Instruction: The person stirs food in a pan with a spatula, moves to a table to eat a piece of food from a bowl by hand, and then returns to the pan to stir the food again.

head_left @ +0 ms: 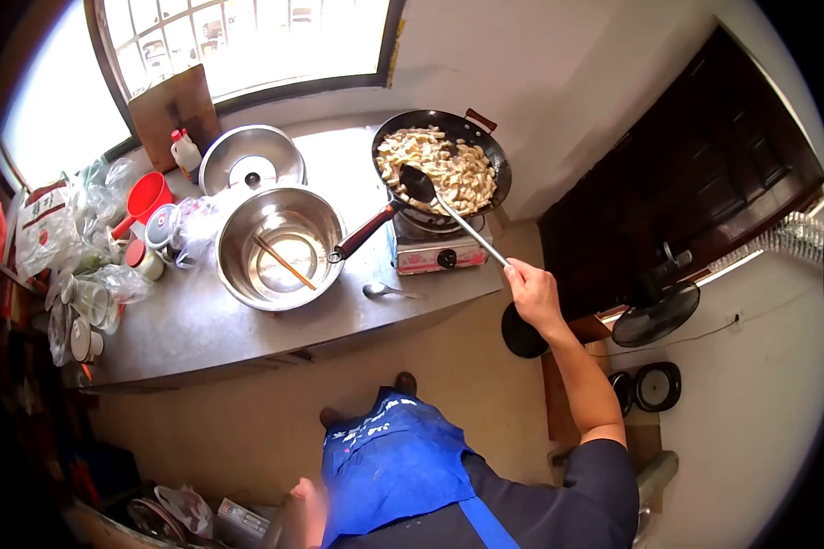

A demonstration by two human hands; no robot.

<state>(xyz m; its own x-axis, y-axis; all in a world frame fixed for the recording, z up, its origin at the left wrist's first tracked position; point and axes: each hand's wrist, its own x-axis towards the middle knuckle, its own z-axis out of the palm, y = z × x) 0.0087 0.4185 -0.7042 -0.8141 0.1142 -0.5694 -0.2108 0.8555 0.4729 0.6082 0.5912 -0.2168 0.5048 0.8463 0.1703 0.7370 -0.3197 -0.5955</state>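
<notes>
My right hand (533,295) is closed around the end of a long-handled cooking spatula (471,231), whose dark head rests among pale, chopped food pieces (462,174) in a wok (496,151). The wok sits on a portable gas stove (441,256) on the counter, its wooden handle reaching toward a large steel pot (238,279). A wooden stick-like utensil (284,263) leans inside that pot. Down by the blue apron, away from the counter, my left hand (309,512) is blurred, and its fingers cannot be made out.
A metal spoon (386,291) lies on the counter (174,320) near the stove. Behind the pot is a steel lid (279,151). Bags, jars and a red dipper (146,197) crowd the left end. A fan (657,316) stands at right by a dark door (696,165).
</notes>
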